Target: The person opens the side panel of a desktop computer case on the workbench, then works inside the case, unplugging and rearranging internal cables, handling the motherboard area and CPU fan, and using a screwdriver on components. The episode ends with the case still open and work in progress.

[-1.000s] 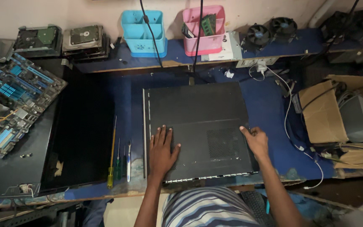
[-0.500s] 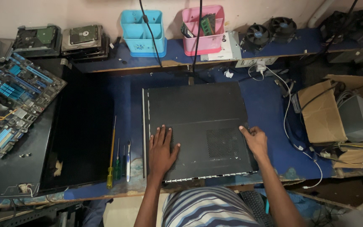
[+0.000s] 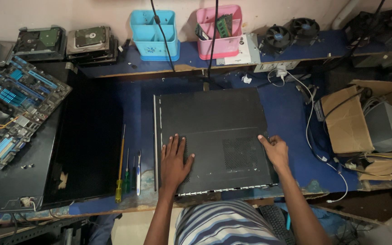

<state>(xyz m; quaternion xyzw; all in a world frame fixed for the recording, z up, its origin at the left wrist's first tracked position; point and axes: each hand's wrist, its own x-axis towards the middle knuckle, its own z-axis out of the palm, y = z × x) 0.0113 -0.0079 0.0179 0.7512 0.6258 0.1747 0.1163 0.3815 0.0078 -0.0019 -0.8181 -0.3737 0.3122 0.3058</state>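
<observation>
A black desktop computer case (image 3: 214, 122) lies on its side on the blue workbench (image 3: 286, 109), with a perforated vent patch in its top panel. My left hand (image 3: 174, 159) rests flat on the panel near its front left, fingers spread. At the case's right edge my right hand (image 3: 275, 150) curls its fingers over the side. Neither hand holds a tool.
Several screwdrivers (image 3: 128, 170) lie left of the case, beside a black panel (image 3: 85, 140) and a blue motherboard (image 3: 14, 109). On the back shelf stand hard drives (image 3: 89, 41), a blue bin (image 3: 156, 31), a pink bin (image 3: 219, 32) and cooler fans (image 3: 291, 32). A cardboard box (image 3: 350, 118) sits right.
My right hand has shifted slightly right, to the case's right edge. The left hand stays flat on the panel.
</observation>
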